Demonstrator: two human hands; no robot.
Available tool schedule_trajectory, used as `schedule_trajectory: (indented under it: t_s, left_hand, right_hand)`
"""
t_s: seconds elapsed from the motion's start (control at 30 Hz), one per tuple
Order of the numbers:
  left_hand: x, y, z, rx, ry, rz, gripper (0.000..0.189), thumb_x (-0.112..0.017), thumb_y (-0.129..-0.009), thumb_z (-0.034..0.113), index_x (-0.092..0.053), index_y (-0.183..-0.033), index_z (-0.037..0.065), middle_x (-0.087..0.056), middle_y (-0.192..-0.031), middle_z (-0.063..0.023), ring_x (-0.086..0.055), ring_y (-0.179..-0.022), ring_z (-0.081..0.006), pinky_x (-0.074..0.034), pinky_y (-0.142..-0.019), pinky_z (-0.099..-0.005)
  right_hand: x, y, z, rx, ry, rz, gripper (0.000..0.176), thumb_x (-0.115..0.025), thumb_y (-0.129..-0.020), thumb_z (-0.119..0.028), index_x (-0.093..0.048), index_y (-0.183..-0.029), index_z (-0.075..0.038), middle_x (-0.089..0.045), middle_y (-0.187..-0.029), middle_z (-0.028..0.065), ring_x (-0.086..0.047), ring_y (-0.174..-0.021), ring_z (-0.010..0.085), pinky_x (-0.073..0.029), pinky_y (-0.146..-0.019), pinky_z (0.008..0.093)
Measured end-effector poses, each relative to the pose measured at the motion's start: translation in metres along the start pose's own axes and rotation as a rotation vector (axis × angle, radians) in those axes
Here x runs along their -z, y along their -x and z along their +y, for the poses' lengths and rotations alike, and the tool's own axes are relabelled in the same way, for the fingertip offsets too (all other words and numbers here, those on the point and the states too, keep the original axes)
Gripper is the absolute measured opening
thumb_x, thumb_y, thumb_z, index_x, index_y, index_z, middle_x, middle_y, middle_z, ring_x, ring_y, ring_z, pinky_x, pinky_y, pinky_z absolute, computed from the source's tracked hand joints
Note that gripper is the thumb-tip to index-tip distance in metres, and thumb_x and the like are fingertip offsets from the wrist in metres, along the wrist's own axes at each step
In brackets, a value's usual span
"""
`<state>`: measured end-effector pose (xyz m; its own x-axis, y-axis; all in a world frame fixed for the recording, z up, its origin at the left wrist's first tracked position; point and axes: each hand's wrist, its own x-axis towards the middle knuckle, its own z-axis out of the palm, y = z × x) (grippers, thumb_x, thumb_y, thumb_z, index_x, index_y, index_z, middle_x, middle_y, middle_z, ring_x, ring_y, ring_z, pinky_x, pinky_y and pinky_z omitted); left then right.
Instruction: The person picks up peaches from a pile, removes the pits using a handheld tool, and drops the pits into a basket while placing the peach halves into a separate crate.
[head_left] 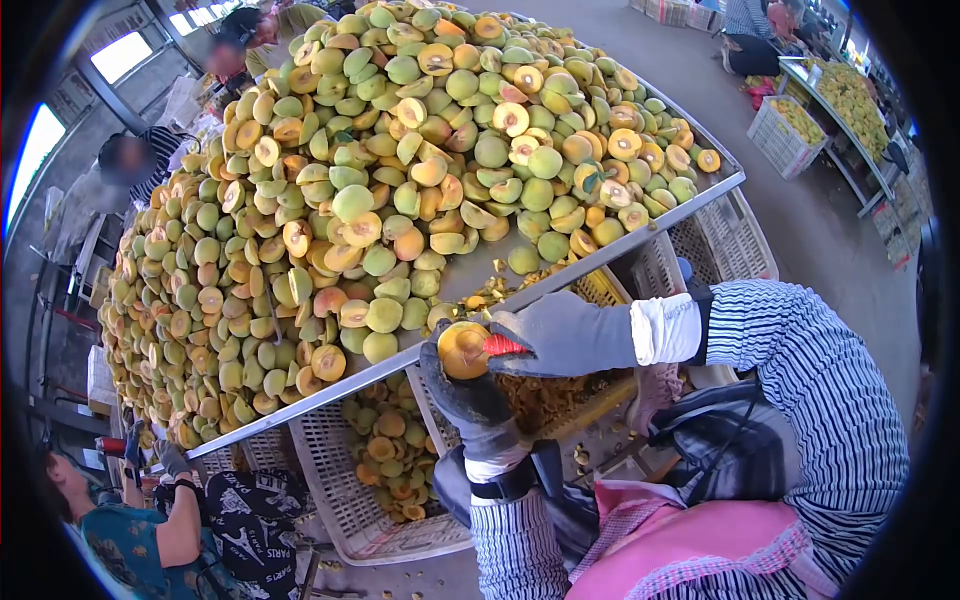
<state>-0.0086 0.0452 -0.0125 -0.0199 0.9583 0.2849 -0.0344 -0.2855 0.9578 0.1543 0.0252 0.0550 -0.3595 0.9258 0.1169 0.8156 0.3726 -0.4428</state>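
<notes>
A halved yellow peach [463, 350] with its cut face up sits in my gloved left hand [468, 398], the fingers wrapped round it, just over the metal rim of the table. My right hand [572, 334], in a grey glove, grips a small tool with a red handle [506, 345] right beside the peach half. The working end of the tool is too small or hidden to make out. In front of both hands lies a large heap of halved peaches [400, 170], green-skinned and yellow-fleshed, with small yellow scraps [490, 292] near the rim.
Under the metal table edge [640, 236] stand a white crate [345, 535] of peach halves and a box with brown scraps [560, 405]. A co-worker [140, 530] sits at left. Others work behind the heap and at a far table [840, 110] at upper right.
</notes>
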Motion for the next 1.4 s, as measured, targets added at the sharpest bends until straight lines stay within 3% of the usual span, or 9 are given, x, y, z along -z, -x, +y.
schedule_trajectory:
  t_s: [0.4,0.47,0.5,0.73,0.9,1.07,1.13,1.33,1.4]
  left_hand:
    - [-0.011,0.0,0.027,0.019,0.338,0.012,0.05,-0.066,-0.093,0.017,-0.047,-0.13,-0.01,-0.061,-0.119,-0.0175,-0.062,-0.107,-0.0242,-0.05,-0.097,-0.0376]
    - [-0.012,-0.004,0.034,0.275,0.952,0.014,0.044,-0.062,-0.093,0.007,-0.047,-0.132,-0.009,-0.062,-0.119,-0.0167,-0.063,-0.106,-0.0234,-0.048,-0.099,-0.0371]
    - [-0.011,-0.001,0.024,0.056,0.437,-0.066,0.043,-0.057,-0.094,0.002,-0.045,-0.135,-0.007,-0.059,-0.126,-0.0165,-0.059,-0.112,-0.0234,-0.045,-0.103,-0.037]
    - [-0.001,0.003,-0.007,0.21,0.682,-0.065,0.045,-0.057,-0.098,0.015,-0.041,-0.137,-0.003,-0.051,-0.134,-0.0158,-0.052,-0.12,-0.023,-0.04,-0.107,-0.0374]
    - [0.002,0.013,-0.009,0.005,0.254,-0.019,0.051,-0.062,-0.097,0.027,-0.042,-0.133,-0.002,-0.055,-0.126,-0.0143,-0.056,-0.111,-0.0225,-0.046,-0.099,-0.0363]
    - [0.012,0.002,-0.008,0.338,0.424,-0.137,0.065,-0.074,-0.087,0.039,-0.045,-0.129,-0.002,-0.056,-0.119,-0.0111,-0.058,-0.104,-0.0192,-0.05,-0.09,-0.0333]
    - [0.01,0.007,0.002,0.377,0.527,-0.069,0.059,-0.074,-0.087,0.036,-0.049,-0.125,-0.003,-0.055,-0.121,-0.012,-0.058,-0.103,-0.0189,-0.05,-0.089,-0.0332]
    - [0.019,0.007,0.003,0.393,-0.024,-0.332,0.048,-0.062,-0.095,0.027,-0.048,-0.128,-0.004,-0.059,-0.112,-0.0134,-0.061,-0.099,-0.027,-0.05,-0.089,-0.0333]
    - [0.014,-0.002,-0.004,0.808,0.299,-0.227,0.044,-0.052,-0.1,0.037,-0.059,-0.115,-0.003,-0.065,-0.091,-0.0106,-0.065,-0.08,-0.0213,-0.053,-0.071,-0.0316]
  right_hand:
    - [0.0,0.003,-0.006,-0.132,-0.056,-0.133,0.054,-0.056,-0.092,-0.054,-0.051,-0.111,-0.004,-0.065,-0.087,0.0212,-0.065,-0.078,0.0409,-0.052,-0.067,0.0483]
    - [0.003,0.001,0.001,-0.103,-0.057,-0.122,0.053,-0.055,-0.092,-0.054,-0.052,-0.109,-0.003,-0.065,-0.09,0.0223,-0.065,-0.08,0.0412,-0.052,-0.069,0.0478]
    - [0.003,0.002,0.003,-0.081,-0.053,-0.093,0.053,-0.056,-0.092,-0.053,-0.053,-0.108,-0.003,-0.064,-0.091,0.0221,-0.065,-0.081,0.0412,-0.052,-0.069,0.0475]
    - [0.02,0.005,-0.014,0.026,0.051,-0.103,0.046,-0.062,-0.089,-0.048,-0.056,-0.097,-0.003,-0.064,-0.083,0.0195,-0.065,-0.078,0.0393,-0.052,-0.067,0.0478]
    - [0.018,0.007,-0.02,-0.018,0.069,-0.19,0.045,-0.062,-0.088,-0.046,-0.057,-0.097,-0.003,-0.064,-0.076,0.0191,-0.065,-0.068,0.0392,-0.051,-0.062,0.0481]
    - [0.015,0.012,-0.018,-0.092,0.095,-0.21,0.043,-0.06,-0.089,-0.046,-0.058,-0.096,-0.004,-0.066,-0.074,0.0195,-0.065,-0.064,0.0382,-0.051,-0.058,0.0471]
    - [0.017,0.008,-0.018,-0.381,-0.527,-0.56,0.041,-0.059,-0.09,-0.045,-0.058,-0.096,-0.004,-0.067,-0.076,0.0193,-0.066,-0.065,0.0379,-0.051,-0.06,0.0473]
    - [-0.016,0.028,0.005,-0.154,0.013,-0.333,0.051,-0.056,-0.092,-0.053,-0.061,-0.088,-0.002,-0.066,-0.08,0.0209,-0.066,-0.074,0.0395,-0.051,-0.064,0.0481]
    - [-0.029,0.029,0.015,-0.118,-0.26,-0.19,0.056,-0.055,-0.091,-0.058,-0.06,-0.087,-0.002,-0.065,-0.073,0.0169,-0.067,-0.065,0.0335,-0.051,-0.057,0.0441]
